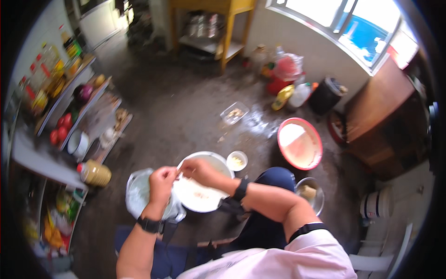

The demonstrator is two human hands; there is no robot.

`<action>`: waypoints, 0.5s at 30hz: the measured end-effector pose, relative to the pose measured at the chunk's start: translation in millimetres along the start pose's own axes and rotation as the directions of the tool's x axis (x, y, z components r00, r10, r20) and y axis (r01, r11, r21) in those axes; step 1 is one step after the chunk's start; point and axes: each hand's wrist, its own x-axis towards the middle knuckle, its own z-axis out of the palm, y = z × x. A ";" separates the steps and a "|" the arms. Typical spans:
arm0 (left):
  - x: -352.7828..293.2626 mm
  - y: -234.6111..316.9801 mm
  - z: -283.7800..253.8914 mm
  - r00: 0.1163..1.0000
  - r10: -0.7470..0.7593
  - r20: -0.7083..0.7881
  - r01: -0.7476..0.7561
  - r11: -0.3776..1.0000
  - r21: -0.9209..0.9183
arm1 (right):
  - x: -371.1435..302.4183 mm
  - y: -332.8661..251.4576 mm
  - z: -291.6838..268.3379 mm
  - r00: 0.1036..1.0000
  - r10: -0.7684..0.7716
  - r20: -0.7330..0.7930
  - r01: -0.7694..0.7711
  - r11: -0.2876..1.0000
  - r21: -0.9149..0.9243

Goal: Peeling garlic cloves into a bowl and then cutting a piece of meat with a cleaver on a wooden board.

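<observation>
My left hand (161, 182) and my right hand (199, 171) meet fingertip to fingertip above the left rim of a white basin (204, 206). Both are closed in a pinch. A small dark bit shows between the fingertips, too small and blurred to name. Small brownish scraps (200, 195) lie inside the basin. Left of it, partly behind my left hand, is a bin or bucket lined with a pale plastic bag (137, 193). A small white cup (231, 160) holding pale yellow pieces stands just past the basin's right side.
Farther out on the floor lies a clear plastic tray (226, 120) with pale pieces. To the right are a red-rimmed basin (317, 139) and a metal bowl (320, 204). A shelf (35, 153) with bottles and vegetables lines the left, an oil jug (96, 174) beside it.
</observation>
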 end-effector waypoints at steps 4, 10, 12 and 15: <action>0.0 14.7 8.5 0.992 -0.100 0.075 0.108 0.987 -0.122 | 0.4 -12.8 -17.4 0.987 0.144 0.069 -0.156 0.963 0.221; -4.0 9.8 4.5 0.998 -0.004 0.058 0.015 0.981 -0.195 | 2.1 -17.9 -8.5 0.987 0.136 0.080 -0.156 0.924 0.349; -4.0 9.9 5.2 0.998 -0.023 0.057 0.034 0.979 -0.200 | 2.2 -19.7 -9.2 0.989 0.125 0.084 -0.146 0.929 0.339; -3.8 7.6 6.3 0.999 0.044 0.001 -0.044 0.985 -0.167 | 0.8 -24.1 -10.1 0.989 0.131 0.066 -0.144 0.945 0.293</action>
